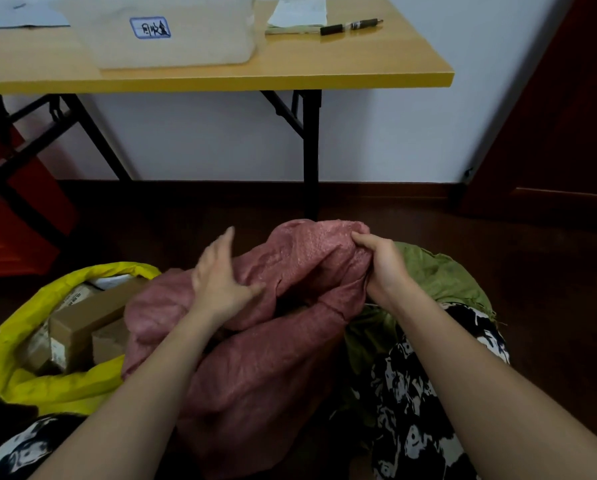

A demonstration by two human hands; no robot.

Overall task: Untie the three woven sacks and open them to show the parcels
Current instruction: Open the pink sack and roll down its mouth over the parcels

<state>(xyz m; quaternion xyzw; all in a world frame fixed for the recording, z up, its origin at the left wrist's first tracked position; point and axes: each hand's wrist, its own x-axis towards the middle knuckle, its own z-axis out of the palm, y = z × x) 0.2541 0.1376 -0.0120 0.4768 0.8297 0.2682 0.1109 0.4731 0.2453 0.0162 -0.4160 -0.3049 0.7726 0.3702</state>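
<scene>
A pink woven sack [273,358] stands on the floor in front of me, its mouth loose and partly gaping. My right hand [382,268] grips the sack's right rim, fingers curled round the bunched fabric. My left hand [221,275] rests on the left rim with its fingers straight and the thumb against the cloth. To the left, a yellow sack [23,379] lies rolled open and shows several brown cardboard parcels [82,323]. A green sack [439,275] sits behind the pink one on the right, mostly hidden.
A folding table [290,79] with a yellow edge and black legs stands against the white wall ahead, bearing a translucent box [172,39], papers and a pen [350,26]. A red object [9,216] stands at left. A dark door [567,133] is at right. Patterned clothing covers my knees.
</scene>
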